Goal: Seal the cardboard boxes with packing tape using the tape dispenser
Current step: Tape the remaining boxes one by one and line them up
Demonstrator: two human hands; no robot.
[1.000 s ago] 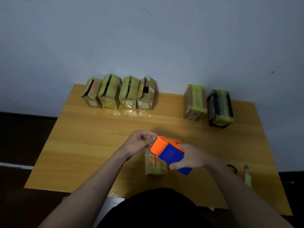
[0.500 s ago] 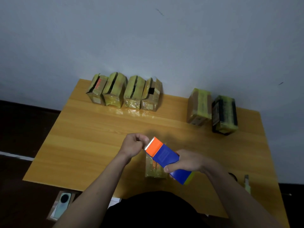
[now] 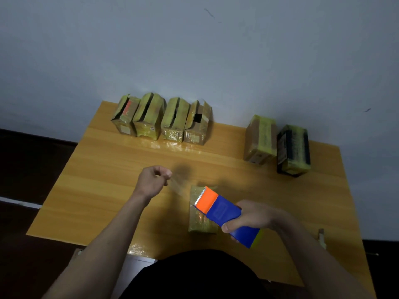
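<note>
- A person's two bare arms reached over a wooden desk [image 3: 103,190] set against a pale wall.
- The right hand [image 3: 252,216] gripped a blue and orange tape dispenser [image 3: 224,214], fingers curled round its blue body, the orange end with its toothed blade pointing up and left.
- The left hand [image 3: 151,181] was raised to the left of the dispenser, its fingers pinching the end of a clear tape strip [image 3: 179,186] stretched between hand and blade.
- A small box [image 3: 198,225], wrapped in yellowish tape, lay on the desk just below the dispenser, partly hidden by it.
- Four boxes [image 3: 162,121] stood side by side, touching, at the far left edge; their top flaps gaped open.
- Two more boxes [image 3: 276,143], one brown and one black, stood together at the far right, both taped over the top.
- A small object [image 3: 321,237] lay near the right edge; it was too blurred to identify.
</note>
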